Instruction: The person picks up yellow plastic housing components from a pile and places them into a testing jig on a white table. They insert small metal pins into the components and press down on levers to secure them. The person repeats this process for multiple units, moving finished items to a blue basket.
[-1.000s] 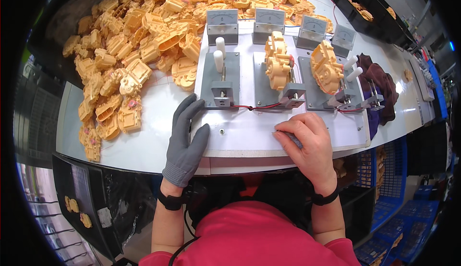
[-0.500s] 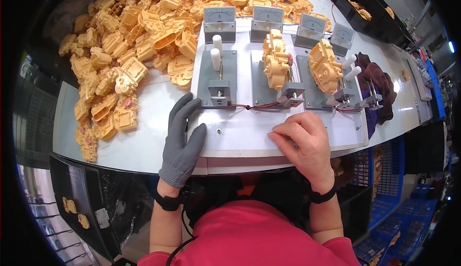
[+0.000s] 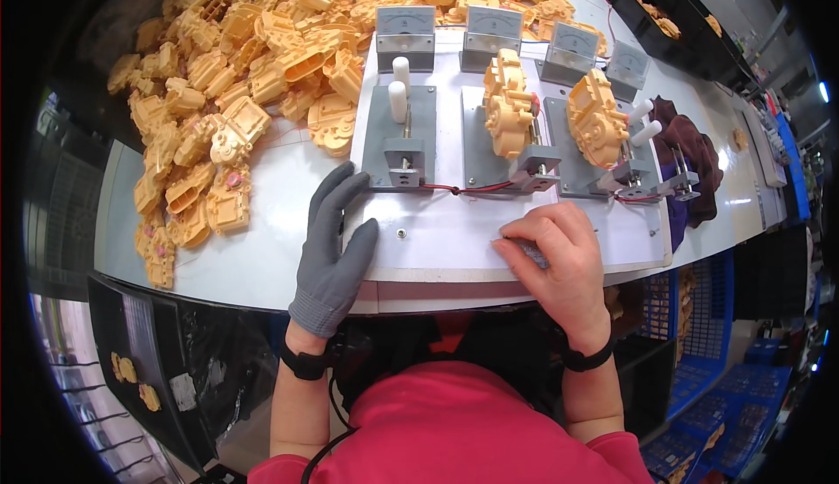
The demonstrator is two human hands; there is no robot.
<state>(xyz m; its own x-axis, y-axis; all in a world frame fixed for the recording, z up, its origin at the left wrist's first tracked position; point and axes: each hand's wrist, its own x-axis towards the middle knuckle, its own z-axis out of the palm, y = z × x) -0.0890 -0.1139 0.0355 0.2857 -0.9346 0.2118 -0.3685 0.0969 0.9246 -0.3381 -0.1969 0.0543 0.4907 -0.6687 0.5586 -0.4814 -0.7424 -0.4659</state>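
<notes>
My left hand [image 3: 332, 248], in a grey knitted glove, lies on the left edge of the white board [image 3: 437, 252], fingers stretched out and thumb apart. My bare right hand [image 3: 559, 252] rests over the board's front right part, fingers curled in toward the thumb. A small greyish patch shows between them; I cannot tell what it is. Beyond my hands, a grey test fixture [image 3: 374, 147] with two white posts [image 3: 398, 99] bears no housing. Yellow plastic gear housings sit on the middle fixture [image 3: 507, 108] and the right fixture [image 3: 596, 121].
Several analog meters [image 3: 405, 29] stand behind the fixtures, and red and black wires [image 3: 472, 190] run along their front. A large heap of yellow housings [image 3: 253, 55] covers the table's left and back. Dark cloth [image 3: 695, 169] lies at right, near a black bin [image 3: 690, 25].
The view has shifted slightly, moving the fixtures a little in the picture. Both hands keep nearly the same places; the greyish patch inside my right hand shows more now.
</notes>
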